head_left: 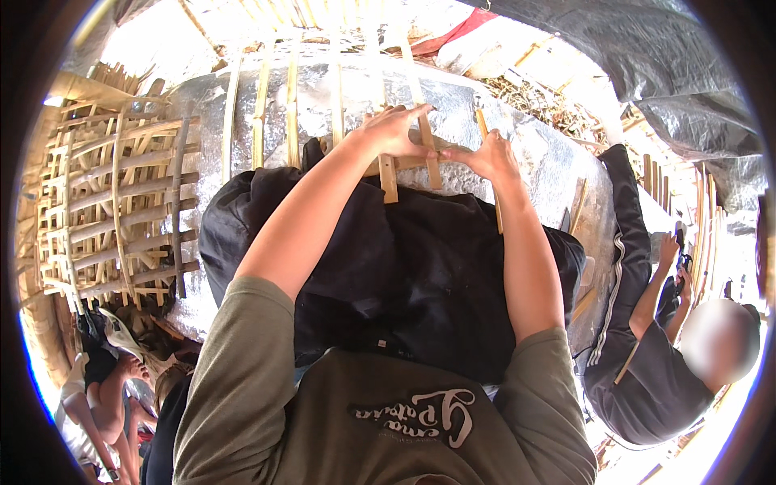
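Over my lap, my left hand [394, 133] is bent around pale bamboo strips, its thumb against a crosswise bamboo strip [412, 162]. My right hand [487, 155] grips the right end of that crosswise strip, with its thumb pointing toward my left thumb. Upright bamboo strips cross it between my hands, and the short end of one upright strip [389, 179] hangs below. Another thin strip [482, 124] runs behind my right hand and comes out below it. Some fingertips are hidden behind the strips.
Long bamboo strips [293, 105] extend away over a silvery plastic sheet [315, 69]. A woven bamboo lattice [121, 202] stands at left. At right sits a person [647, 388] holding something dark. Another person's limbs [109, 404] show at lower left. Dark tarpaulin [638, 48] hangs at upper right.
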Available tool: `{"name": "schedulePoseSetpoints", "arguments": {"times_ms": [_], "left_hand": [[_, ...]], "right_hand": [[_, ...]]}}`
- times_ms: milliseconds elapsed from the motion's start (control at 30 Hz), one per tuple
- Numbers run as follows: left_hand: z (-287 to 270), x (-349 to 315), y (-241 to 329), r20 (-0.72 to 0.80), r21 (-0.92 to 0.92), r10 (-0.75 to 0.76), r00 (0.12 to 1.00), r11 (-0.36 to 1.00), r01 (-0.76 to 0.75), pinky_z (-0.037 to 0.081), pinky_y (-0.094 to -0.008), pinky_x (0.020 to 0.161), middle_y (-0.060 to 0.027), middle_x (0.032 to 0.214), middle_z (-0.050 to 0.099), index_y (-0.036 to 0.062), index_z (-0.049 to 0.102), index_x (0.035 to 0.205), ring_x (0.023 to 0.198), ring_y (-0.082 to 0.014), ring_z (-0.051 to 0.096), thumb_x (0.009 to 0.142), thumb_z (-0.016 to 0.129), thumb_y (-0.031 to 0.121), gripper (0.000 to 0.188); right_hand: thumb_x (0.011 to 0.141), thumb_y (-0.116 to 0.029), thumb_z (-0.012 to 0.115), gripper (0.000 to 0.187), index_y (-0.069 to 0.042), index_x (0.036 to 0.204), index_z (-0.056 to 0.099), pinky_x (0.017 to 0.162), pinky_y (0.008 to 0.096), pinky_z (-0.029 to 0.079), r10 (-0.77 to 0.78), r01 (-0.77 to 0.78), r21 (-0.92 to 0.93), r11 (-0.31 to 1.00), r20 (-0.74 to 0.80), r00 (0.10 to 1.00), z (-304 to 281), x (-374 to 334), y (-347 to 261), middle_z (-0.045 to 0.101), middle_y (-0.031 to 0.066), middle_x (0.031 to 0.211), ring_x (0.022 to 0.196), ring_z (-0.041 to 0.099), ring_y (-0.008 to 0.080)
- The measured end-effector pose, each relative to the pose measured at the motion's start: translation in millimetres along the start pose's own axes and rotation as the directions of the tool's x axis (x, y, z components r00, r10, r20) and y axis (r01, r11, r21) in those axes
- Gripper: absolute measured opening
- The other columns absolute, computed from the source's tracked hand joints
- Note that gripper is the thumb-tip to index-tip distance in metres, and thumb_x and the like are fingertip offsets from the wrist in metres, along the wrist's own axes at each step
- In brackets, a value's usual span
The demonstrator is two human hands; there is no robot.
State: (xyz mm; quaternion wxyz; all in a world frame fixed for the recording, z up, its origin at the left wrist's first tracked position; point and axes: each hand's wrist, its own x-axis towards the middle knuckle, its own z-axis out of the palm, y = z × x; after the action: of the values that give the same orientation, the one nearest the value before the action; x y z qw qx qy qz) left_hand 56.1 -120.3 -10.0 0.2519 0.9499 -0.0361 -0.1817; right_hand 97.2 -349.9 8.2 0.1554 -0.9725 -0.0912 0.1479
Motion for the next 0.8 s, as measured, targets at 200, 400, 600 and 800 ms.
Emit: {"name": "schedulePoseSetpoints", "arguments": {"times_ms": [200,400,600,800], "left_hand": [[5,-14,17,-0.005,0.110,-0.010,1.000,0.994,0.010,0.020,-0.0744,0.115,-0.0145,0.164,0.029,0.0314,0.033,0.159,0.151,-0.0370,0.028,0.073,0.076,0.072,0.104],[15,-25,26,-0.011,0.150,0.025,1.000,0.988,-0.023,0.005,-0.0751,0.117,-0.0257,0.168,0.000,0.0262,0.026,0.162,0.156,-0.0423,0.002,0.058,0.075,0.085,0.129],[14,-32,33,-0.066,0.201,-0.016,0.998,0.979,0.029,0.006,-0.0754,0.117,-0.0225,0.169,-0.002,0.0180,0.021,0.163,0.155,-0.0446,-0.002,0.058,0.073,0.087,0.136],[22,-25,18,-0.012,0.173,0.075,0.997,0.982,-0.072,0.004,-0.0731,0.119,-0.0121,0.171,0.005,0.0078,0.015,0.163,0.156,-0.0385,0.009,0.058,0.067,0.092,0.144]], "right_hand": [[0.049,-0.073,0.090,0.136,0.023,0.134,0.045,0.098,0.0450,0.055,0.049,-0.046,-0.047,0.998,0.069,0.996,-2,1,-4,0.062,0.0354,0.126,0.119,0.065,0.0402],[0.050,-0.074,0.089,0.137,0.021,0.137,0.044,0.100,0.0459,0.054,0.042,-0.040,-0.037,0.999,0.067,0.997,14,14,15,0.061,0.0347,0.129,0.122,0.063,0.0403],[0.050,-0.075,0.088,0.139,0.020,0.141,0.041,0.102,0.0458,0.053,0.048,-0.047,-0.011,0.999,0.095,0.994,6,11,13,0.059,0.0345,0.133,0.126,0.061,0.0403],[0.050,-0.076,0.087,0.138,0.019,0.140,0.043,0.104,0.0451,0.052,0.121,-0.119,-0.023,0.993,0.118,0.986,1,6,-2,0.059,0.0341,0.134,0.128,0.059,0.0402]]}}
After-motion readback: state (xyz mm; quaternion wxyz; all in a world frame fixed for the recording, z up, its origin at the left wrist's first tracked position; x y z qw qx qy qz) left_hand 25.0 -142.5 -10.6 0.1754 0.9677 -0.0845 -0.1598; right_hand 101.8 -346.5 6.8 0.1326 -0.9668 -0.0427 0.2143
